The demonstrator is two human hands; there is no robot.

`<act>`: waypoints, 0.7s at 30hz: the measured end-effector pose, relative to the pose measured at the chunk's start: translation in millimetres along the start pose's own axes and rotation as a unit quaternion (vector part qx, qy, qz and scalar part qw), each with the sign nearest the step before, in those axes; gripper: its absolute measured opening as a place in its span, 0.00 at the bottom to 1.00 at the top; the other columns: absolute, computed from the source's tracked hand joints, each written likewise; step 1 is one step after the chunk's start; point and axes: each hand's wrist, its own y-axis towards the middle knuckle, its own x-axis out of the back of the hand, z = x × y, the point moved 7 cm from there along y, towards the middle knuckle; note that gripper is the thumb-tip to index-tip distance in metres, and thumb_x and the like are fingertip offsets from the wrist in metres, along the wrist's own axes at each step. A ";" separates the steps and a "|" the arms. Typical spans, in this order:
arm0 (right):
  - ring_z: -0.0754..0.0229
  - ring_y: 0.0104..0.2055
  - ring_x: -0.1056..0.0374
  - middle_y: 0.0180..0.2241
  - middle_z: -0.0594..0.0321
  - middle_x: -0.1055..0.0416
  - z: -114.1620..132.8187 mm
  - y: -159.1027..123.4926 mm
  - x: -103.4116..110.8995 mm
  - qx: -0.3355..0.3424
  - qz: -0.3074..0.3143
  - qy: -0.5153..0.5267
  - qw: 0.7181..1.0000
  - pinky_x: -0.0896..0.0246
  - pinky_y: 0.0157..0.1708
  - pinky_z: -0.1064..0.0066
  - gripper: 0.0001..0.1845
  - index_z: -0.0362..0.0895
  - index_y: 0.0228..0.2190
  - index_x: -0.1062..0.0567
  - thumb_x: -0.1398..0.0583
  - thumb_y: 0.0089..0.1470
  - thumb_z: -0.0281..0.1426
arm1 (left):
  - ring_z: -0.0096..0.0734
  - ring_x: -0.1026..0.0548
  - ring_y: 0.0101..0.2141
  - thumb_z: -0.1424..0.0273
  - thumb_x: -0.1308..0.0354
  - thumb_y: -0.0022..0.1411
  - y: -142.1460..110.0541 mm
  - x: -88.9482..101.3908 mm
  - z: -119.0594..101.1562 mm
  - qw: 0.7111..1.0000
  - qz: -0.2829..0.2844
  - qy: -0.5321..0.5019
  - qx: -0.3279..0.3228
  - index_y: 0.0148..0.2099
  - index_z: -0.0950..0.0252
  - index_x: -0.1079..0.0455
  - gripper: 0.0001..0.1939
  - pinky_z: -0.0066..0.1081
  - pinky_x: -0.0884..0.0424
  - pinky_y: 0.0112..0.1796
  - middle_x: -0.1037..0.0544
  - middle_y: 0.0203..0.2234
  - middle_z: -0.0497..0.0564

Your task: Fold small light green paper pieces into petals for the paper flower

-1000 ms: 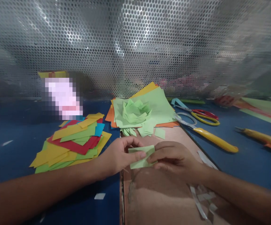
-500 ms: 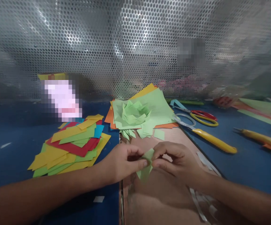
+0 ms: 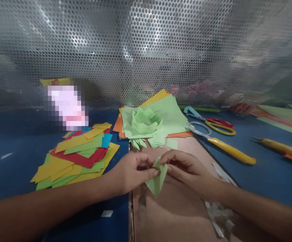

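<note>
A small piece of light green paper [image 3: 157, 181], folded to a point at its lower end, is held up over the brown board [image 3: 176, 222]. My left hand [image 3: 133, 173] pinches it between thumb and fingers from the left. From the other side, the thumb and fingers of my right hand [image 3: 186, 169] are closed on its right edge. Beyond the hands, a ring of folded green paper points [image 3: 147, 121] rests on a stack of coloured sheets [image 3: 172, 114]. Small green pieces [image 3: 158, 139] lie in front of that stack.
Left of the board is a pile of coloured paper strips [image 3: 76, 151]. On the right lie scissors [image 3: 220, 126], a yellow-handled tool [image 3: 231, 151] with a grey ring, and another yellow tool [image 3: 282, 148]. A perforated metal panel [image 3: 146, 50] stands behind. Clear strips [image 3: 215, 218] lie near the right forearm.
The green paper has turned, so more of its pointed face shows. My right-hand fingers have shifted slightly left and up along its edge; my left hand keeps its pinch.
</note>
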 end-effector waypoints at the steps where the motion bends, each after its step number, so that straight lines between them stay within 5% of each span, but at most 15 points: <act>1: 0.67 0.33 0.34 0.31 0.63 0.31 -2.8 0.3 -0.3 -0.012 0.000 0.001 1.000 0.37 0.33 0.77 0.04 0.44 0.33 0.28 0.43 0.56 0.30 | 0.23 0.32 0.25 0.67 0.39 0.53 -0.2 -0.4 0.4 1.000 -0.001 -0.005 0.001 0.31 0.67 0.34 0.09 0.23 0.39 0.27 0.29 0.22 0.44; 10: 0.66 0.31 0.36 0.30 0.62 0.33 -14.5 -1.6 -6.2 -0.074 0.017 0.083 0.994 0.37 0.32 0.74 0.08 0.40 0.28 0.29 0.39 0.53 0.33 | 0.24 0.35 0.25 0.63 0.39 0.52 -1.3 0.2 0.9 0.997 -0.022 0.059 -0.035 0.29 0.68 0.37 0.13 0.24 0.40 0.27 0.32 0.22 0.46; 14: 0.65 0.33 0.33 0.31 0.63 0.33 -14.3 -0.6 -6.8 -0.055 0.021 0.135 0.989 0.35 0.35 0.72 0.08 0.41 0.28 0.28 0.35 0.47 0.31 | 0.21 0.39 0.24 0.67 0.41 0.53 -0.7 0.9 -4.3 0.997 -0.024 0.033 -0.061 0.30 0.67 0.39 0.11 0.23 0.42 0.26 0.37 0.22 0.43; 21: 0.64 0.34 0.32 0.32 0.60 0.29 -3.4 4.4 -2.9 0.007 0.003 0.061 0.998 0.34 0.35 0.73 0.04 0.42 0.32 0.24 0.38 0.52 0.30 | 0.21 0.38 0.26 0.68 0.43 0.57 -0.8 7.1 -4.6 0.996 -0.041 0.004 -0.078 0.32 0.67 0.40 0.09 0.23 0.42 0.27 0.36 0.25 0.44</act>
